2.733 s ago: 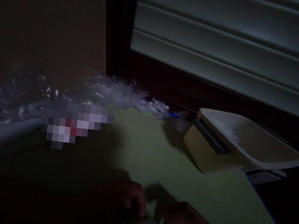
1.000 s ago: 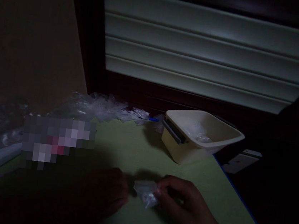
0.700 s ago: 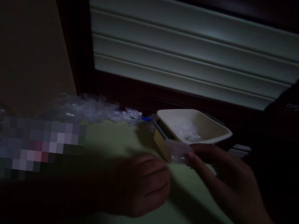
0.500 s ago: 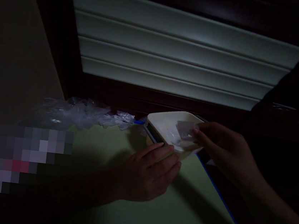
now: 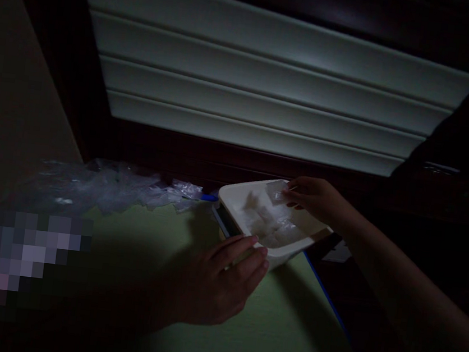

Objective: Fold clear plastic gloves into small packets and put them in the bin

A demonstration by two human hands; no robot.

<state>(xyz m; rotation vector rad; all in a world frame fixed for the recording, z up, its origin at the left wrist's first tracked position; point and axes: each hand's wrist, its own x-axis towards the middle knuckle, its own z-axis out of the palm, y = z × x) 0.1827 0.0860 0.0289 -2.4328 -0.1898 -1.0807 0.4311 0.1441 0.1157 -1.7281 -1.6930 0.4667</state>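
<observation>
A cream rectangular plastic container (image 5: 289, 254) with a dark side sits tilted on a pale green surface. My left hand (image 5: 220, 284) grips its near left corner, the fingertips at the rim. Inside lie several small clear plastic bags (image 5: 269, 222), partly in shadow. Over the far right part of the container, my right hand (image 5: 314, 199) pinches one small clear plastic bag (image 5: 275, 192) between thumb and fingers. The thumb of my left hand is hidden.
A heap of clear plastic bags (image 5: 123, 186) lies along the back left of the green surface (image 5: 133, 243). Behind stands a dark wooden frame with pale slats (image 5: 246, 75). A blue edge (image 5: 327, 291) borders the surface at right. The scene is dim.
My right hand has moved left and toward the far side of the container, with a small bag still pinched. The container now shows more of its inside; the view has shifted slightly.
</observation>
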